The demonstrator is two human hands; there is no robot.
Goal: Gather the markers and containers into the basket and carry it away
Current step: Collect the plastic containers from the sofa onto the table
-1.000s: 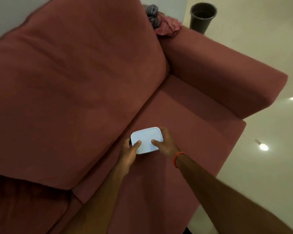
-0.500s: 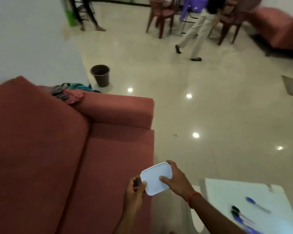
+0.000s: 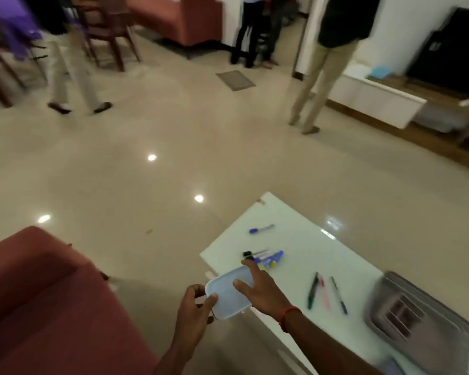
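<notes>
The container point(image 3: 229, 295) is clasped by left hand point(image 3: 194, 313) and right hand point(image 3: 264, 292). Markers point(image 3: 267, 257) near the basket point(image 3: 423, 318) are ungathered

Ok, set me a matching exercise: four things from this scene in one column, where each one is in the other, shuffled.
Things:
1. white container
2. grey basket
3. lone blue-capped marker
4. green pen

Places:
A. alone toward the table's far end
B. right beside the pink pen
C. held between the left hand and right hand
D. on the table's near right end

Pairs: 1-C, 2-D, 3-A, 4-B
</notes>
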